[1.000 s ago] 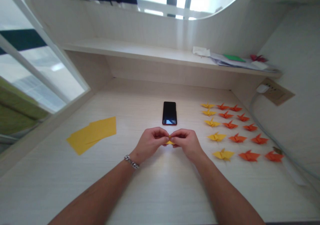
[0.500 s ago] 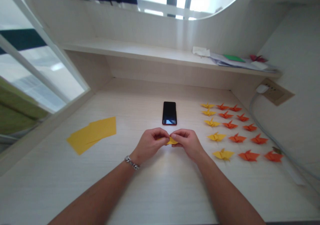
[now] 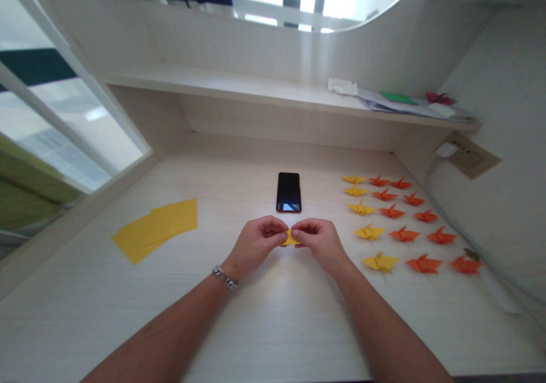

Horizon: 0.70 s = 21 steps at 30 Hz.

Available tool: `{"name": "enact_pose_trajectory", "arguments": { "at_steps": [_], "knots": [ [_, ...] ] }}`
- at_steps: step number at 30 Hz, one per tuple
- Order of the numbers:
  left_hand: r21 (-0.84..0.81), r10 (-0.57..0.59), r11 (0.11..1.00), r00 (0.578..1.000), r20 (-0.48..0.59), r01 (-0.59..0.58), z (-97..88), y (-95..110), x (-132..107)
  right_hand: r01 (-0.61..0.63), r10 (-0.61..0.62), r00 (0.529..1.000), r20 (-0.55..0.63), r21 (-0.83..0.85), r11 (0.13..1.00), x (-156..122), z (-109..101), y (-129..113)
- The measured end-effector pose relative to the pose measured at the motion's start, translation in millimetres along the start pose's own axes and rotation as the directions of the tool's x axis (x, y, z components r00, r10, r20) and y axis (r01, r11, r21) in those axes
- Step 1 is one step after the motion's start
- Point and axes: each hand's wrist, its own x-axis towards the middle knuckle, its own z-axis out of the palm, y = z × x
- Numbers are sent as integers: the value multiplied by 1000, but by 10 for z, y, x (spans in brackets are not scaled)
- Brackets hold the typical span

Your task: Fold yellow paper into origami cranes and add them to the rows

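Note:
A small folded piece of yellow paper (image 3: 290, 238) is pinched between my two hands over the middle of the desk. My left hand (image 3: 259, 240), with a chain bracelet at the wrist, grips its left side between thumb and fingers. On its right side the thumb and fingers of my right hand (image 3: 319, 241) are closed. Much of the paper is hidden by the fingertips, so its exact fold cannot be made out. Just beyond the hands lies a black phone (image 3: 289, 192). To the right stand several yellow paper cranes (image 3: 369, 232) and orange paper cranes (image 3: 404, 234) in rows.
Overlapping yellow paper sheets (image 3: 157, 227) lie to the left. A shelf (image 3: 239, 90) with papers (image 3: 396, 103) at its right end runs along the back. A grey cable (image 3: 452, 212) drops from the wall socket (image 3: 471, 155) along the right side.
Both hands keep their pinch on the yellow paper in nearly the same place. The fingertips have shifted slightly on it, and the view has moved a little.

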Motion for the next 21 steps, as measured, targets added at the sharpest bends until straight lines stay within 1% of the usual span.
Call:
{"name": "enact_pose_trajectory", "arguments": {
  "at_steps": [5,10,15,19,21],
  "knots": [
    [-99,-49,994,998,-25,47,9,13,3,36,-37,999,-18,-40,999,14,11,29],
    [-90,-41,995,998,-39,37,14,-47,18,69,-70,997,-30,-49,996,10,46,81],
    [-98,-10,995,998,-56,4,8,-107,26,28,-26,999,-38,59,998,31,61,107],
    [-109,-1,994,997,-72,-7,0,-106,25,38,-33,999,-40,108,993,36,62,89],
    [-104,-7,995,997,-83,-2,-10,-107,28,15,-11,1000,-28,139,990,31,58,76]
  ]
}}
